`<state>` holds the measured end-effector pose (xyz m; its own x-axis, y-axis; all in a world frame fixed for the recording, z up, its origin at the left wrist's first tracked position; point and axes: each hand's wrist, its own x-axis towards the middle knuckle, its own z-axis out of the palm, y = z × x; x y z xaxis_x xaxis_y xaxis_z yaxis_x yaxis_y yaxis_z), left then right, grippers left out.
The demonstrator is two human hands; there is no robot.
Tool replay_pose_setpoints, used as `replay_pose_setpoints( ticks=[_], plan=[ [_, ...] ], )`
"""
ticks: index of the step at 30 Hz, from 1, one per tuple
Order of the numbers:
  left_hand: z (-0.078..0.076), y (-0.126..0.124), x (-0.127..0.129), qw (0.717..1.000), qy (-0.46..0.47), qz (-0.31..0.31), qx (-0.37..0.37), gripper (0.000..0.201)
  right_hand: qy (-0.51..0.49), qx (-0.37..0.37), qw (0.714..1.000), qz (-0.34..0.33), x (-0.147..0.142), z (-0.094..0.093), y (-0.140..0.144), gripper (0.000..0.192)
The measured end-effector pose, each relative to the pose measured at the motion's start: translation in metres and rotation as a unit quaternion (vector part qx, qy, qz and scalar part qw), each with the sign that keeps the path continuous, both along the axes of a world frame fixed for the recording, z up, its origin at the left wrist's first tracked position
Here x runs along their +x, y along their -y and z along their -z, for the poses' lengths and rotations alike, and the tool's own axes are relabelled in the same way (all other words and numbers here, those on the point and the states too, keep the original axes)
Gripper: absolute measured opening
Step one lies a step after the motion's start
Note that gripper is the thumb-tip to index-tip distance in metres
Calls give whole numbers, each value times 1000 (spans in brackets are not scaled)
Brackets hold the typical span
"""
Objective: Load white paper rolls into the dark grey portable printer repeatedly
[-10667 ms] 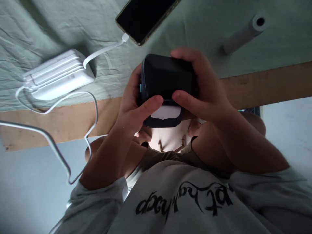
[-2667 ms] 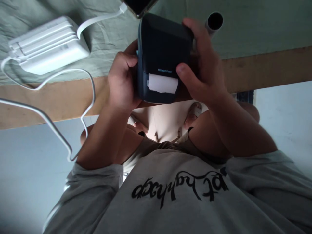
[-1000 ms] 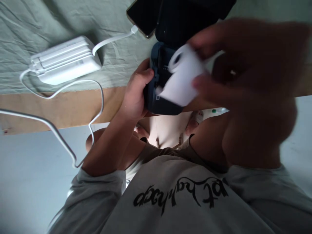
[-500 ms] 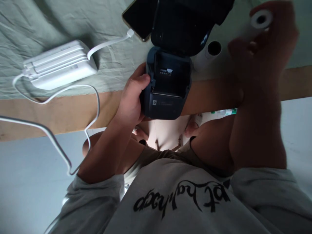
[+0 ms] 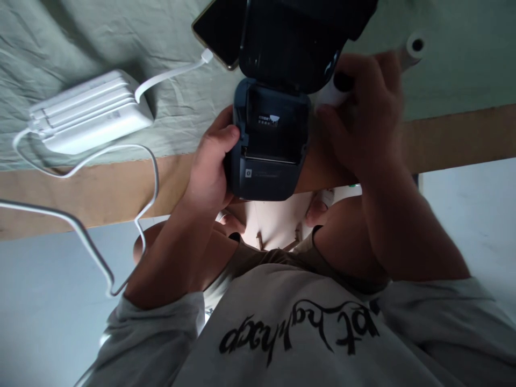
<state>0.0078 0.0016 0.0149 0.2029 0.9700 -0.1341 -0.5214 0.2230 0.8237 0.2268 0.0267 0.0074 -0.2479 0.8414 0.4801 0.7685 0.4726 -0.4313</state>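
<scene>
A dark label printer (image 5: 270,177) is tilted at the table edge, its black lid (image 5: 288,48) swung up and its inner bay bare. My left hand (image 5: 212,161) grips its left side, thumb on the rim. Right of the printer, my right hand (image 5: 366,113) has thumb and fingers around a white paper roll (image 5: 331,95) with a wide dark core. The far fingers are partly in shadow. Beyond that hand, a second white paper roll (image 5: 413,51) with a smaller core hole stands on the cloth.
A phone (image 5: 221,32) lies behind the lid, joined by a white cable (image 5: 169,75) to a white power bank (image 5: 94,110) at the left. Another cable loops over the wooden table edge (image 5: 173,172). Green cloth (image 5: 463,59) covers the tabletop; my legs are below.
My right hand has let go of the small-core roll, now standing on the cloth, and moved left onto the wide-core roll. My left hand still holds the printer.
</scene>
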Motion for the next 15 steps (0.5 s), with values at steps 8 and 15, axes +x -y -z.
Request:
replay_pose_setpoints(
  ticks=[8,15],
  plan=[
    [4,0,0,1000,1,-10,-4,24,-6,-7,999,-49,1,3,3,43],
    [2,1,2,1000,-1,-19,2,25,-90,22,995,-35,-1,-5,4,57]
  ],
)
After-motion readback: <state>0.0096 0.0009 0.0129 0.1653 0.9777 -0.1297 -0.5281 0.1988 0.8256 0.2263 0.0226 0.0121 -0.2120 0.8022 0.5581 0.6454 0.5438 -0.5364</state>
